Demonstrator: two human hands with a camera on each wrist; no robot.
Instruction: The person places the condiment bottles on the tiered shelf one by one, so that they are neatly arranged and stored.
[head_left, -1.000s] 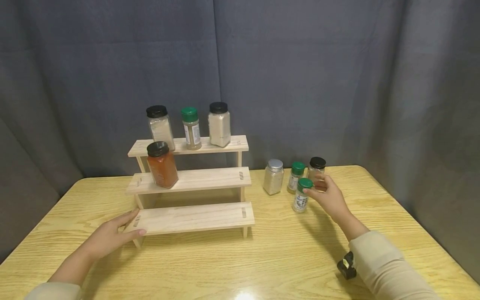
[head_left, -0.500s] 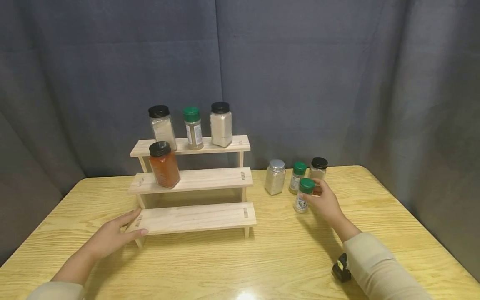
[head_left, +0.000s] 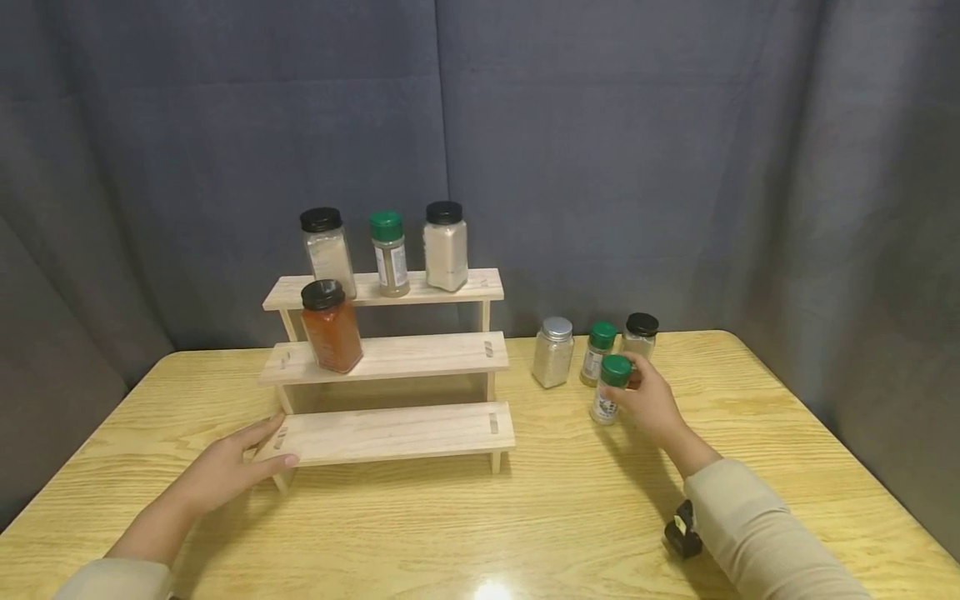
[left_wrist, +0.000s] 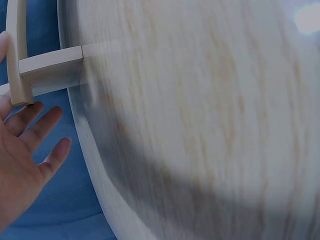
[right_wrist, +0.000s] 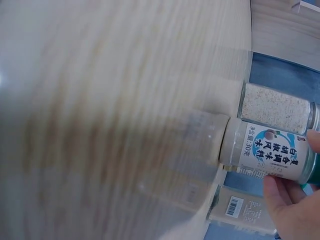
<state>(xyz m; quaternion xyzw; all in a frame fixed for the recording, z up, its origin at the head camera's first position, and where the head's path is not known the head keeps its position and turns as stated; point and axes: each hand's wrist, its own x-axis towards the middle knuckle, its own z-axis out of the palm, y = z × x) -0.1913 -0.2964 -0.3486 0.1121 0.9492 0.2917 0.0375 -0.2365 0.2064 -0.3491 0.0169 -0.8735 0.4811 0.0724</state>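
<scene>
Head view: right hand [head_left: 656, 407] grips a green-capped jar [right_wrist: 270, 147]

I have the jar pinched near its cap between thumb and fingers. It stands upright on the table [head_left: 420, 533], in front of another green-lidded jar [head_left: 595, 362] and near a black-lidded jar [head_left: 639, 337]. My left hand [head_left: 219, 477], fingers extended, touches the left end of the lowest rack shelf [head_left: 397, 432].

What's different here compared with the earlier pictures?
The right hand moved slightly left and its fingers closed in around the nearest green-capped jar. That jar hasn't visibly shifted; the left hand stays at the wooden rack, other jars in place.
</scene>
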